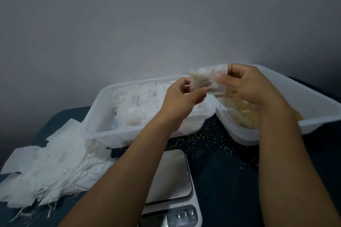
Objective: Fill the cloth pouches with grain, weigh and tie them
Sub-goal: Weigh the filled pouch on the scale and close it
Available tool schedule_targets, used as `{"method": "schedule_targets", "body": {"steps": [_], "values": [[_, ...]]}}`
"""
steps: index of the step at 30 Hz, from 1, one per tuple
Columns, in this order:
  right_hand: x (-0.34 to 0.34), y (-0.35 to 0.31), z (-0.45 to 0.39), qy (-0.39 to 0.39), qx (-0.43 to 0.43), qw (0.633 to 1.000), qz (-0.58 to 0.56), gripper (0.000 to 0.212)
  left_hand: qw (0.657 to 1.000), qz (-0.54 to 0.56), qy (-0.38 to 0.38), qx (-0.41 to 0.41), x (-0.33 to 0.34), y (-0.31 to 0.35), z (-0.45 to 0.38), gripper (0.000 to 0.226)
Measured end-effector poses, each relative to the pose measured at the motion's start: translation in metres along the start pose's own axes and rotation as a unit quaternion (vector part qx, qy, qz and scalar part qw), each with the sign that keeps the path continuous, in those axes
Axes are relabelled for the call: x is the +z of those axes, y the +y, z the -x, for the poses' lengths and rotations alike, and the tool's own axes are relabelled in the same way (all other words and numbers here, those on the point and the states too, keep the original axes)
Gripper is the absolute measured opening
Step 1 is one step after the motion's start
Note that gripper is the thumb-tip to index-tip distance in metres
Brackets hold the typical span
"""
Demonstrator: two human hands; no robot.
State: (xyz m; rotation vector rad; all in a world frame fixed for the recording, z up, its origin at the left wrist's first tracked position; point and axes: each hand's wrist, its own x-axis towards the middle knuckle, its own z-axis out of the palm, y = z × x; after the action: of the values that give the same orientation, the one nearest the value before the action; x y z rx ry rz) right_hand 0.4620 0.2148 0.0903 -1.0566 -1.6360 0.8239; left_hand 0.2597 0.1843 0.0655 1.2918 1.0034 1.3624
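A thin white cloth pouch (204, 77) is held in the air between both hands, above the gap between two tubs. My left hand (181, 97) pinches its lower left edge. My right hand (247, 84) pinches its right side between thumb and fingers. The pouch's drawstring (221, 103) hangs down from it. Brown grain (239, 108) lies in the translucent tub (317, 108) on the right, partly hidden by my right hand. A kitchen scale (171, 175) with a bare steel platform sits below my arms.
A translucent tub (99, 131) at centre left holds several white pouches. A loose heap of flat white pouches (48, 171) with strings lies at the left on the dark cloth-covered table. Spilled grains (208, 138) dot the table between tubs and scale. A grey wall stands behind.
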Motion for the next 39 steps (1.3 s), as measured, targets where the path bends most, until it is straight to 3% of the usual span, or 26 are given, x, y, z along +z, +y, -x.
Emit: {"method": "schedule_targets", "body": {"steps": [8, 29, 39], "values": [[-0.022, 0.020, 0.000, 0.043, 0.022, 0.999, -0.007, 0.007, 0.998, -0.065, -0.007, 0.004, 0.028, -0.003, -0.025, 0.022], [-0.031, 0.032, -0.001, 0.062, 0.055, 0.996, 0.012, 0.006, 0.998, -0.067, -0.011, 0.014, 0.042, -0.003, -0.032, 0.022], [-0.022, 0.016, 0.000, 0.056, -0.027, 0.998, 0.020, 0.005, 0.999, -0.032, -0.013, -0.023, 0.032, -0.014, -0.017, 0.031]]}}
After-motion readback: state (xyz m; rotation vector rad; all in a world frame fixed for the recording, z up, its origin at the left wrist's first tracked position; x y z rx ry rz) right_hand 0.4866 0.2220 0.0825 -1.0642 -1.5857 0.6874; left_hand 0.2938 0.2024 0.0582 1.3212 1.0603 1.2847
